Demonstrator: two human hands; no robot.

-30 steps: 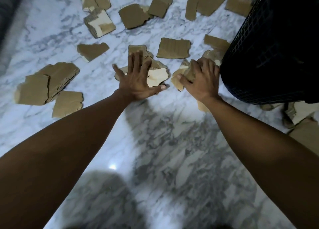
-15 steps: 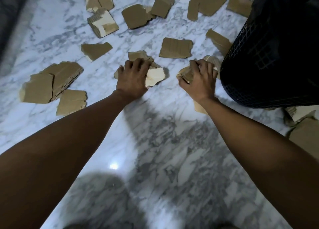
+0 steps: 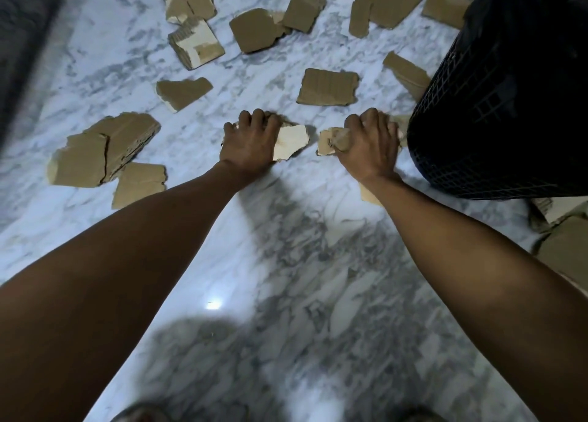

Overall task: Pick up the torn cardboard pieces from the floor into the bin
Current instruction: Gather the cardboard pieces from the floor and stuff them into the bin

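Torn brown cardboard pieces lie scattered over the white marble floor (image 3: 286, 262). My left hand (image 3: 249, 146) has its fingers curled over a small pile of pieces, whose pale piece (image 3: 291, 141) sticks out to the right. My right hand (image 3: 370, 147) grips a bunch of torn pieces (image 3: 332, 139) just left of the black mesh bin (image 3: 496, 119). The bin stands at the right edge of the view. A flat square piece (image 3: 327, 87) lies just beyond both hands.
Larger cardboard pieces (image 3: 101, 149) lie at the left, and several more (image 3: 254, 30) lie farther out. More pieces (image 3: 563, 227) sit behind the bin at the right. A dark strip (image 3: 22, 39) runs along the far left.
My left hand went from flat and spread over the pile to fingers curled around it. My right hand tightened on its bunch of pieces. Both hands drew slightly toward me.
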